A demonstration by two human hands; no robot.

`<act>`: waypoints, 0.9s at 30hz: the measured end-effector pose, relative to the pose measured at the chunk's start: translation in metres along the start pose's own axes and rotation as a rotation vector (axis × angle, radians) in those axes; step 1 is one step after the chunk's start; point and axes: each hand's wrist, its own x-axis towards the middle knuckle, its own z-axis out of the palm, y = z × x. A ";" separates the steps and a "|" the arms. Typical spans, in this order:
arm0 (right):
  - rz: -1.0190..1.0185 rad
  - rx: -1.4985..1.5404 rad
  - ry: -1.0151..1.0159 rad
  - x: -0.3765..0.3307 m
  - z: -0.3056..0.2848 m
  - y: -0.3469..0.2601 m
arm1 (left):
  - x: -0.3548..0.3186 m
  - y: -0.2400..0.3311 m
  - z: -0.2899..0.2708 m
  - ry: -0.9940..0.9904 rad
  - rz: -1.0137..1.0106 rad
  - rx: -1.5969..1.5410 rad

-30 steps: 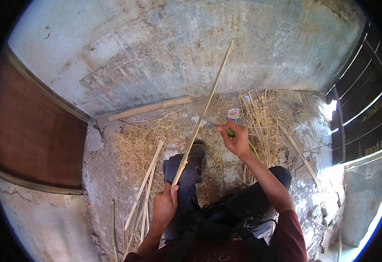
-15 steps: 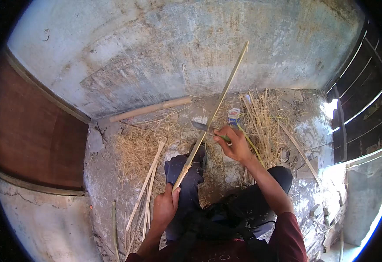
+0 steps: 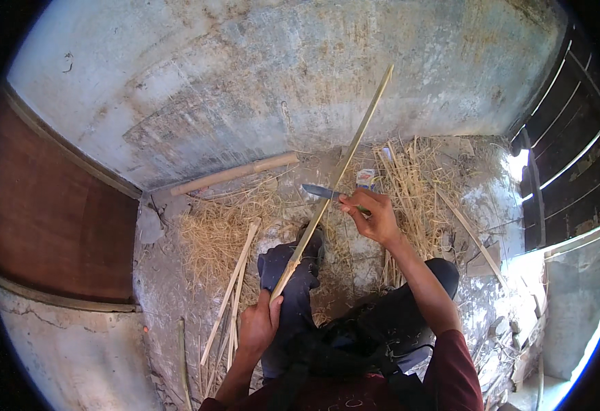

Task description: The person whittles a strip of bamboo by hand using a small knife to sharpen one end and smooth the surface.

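Note:
A long, pale bamboo strip slants from low centre up to the far right. My left hand is closed round its near end, beside my knee. Just above that grip the strip has a rough, splintered spot. In my right hand is a knife, its green handle partly hidden by my fingers. The blade lies across the bamboo strip about midway along and points left. Whether its edge bites into the strip I cannot tell.
Heaps of straw-like shavings cover the floor on the left, with more shavings on the right. Cut strips lie left of my leg. A thick bamboo pole rests by the far wall. A small packet lies beyond my right hand.
My right hand has moved slightly right and away from me with the knife, and the blade now shows more of its flat side. My left hand keeps its place on the strip.

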 end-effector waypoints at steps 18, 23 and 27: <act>0.315 -0.154 0.198 0.009 -0.050 0.033 | -0.009 -0.012 -0.007 -0.037 0.008 0.017; 0.322 -0.126 0.408 0.008 -0.071 0.050 | -0.027 -0.019 -0.010 -0.073 0.053 0.046; 0.290 -0.215 0.419 0.007 -0.081 0.048 | -0.040 -0.024 -0.011 -0.073 0.056 0.043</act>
